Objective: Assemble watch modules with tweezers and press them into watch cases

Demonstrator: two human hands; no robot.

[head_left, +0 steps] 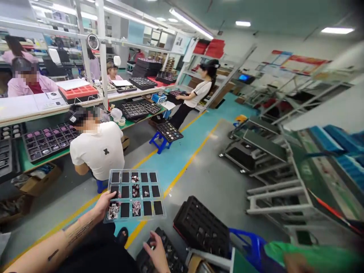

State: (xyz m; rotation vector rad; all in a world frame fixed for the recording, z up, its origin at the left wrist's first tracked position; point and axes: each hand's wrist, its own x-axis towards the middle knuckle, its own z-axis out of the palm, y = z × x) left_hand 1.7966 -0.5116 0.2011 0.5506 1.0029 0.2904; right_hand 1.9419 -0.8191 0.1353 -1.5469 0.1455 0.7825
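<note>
Within the left hand point(105, 204), gripped at the left edge: clear compartment tray point(130, 206), probably light, stiff and slick; loose pieces point(136, 208) likely to slide if tilted. Best held level by opposite rims. Near a black tray point(174, 253): right hand point(157, 250), fingers loosely spread, apparently unladen.

On my remote feed I could read no wording; print on the white hanging paper poster point(179, 42) and red-and-orange wall banner point(308, 63) was too blurred.
</note>
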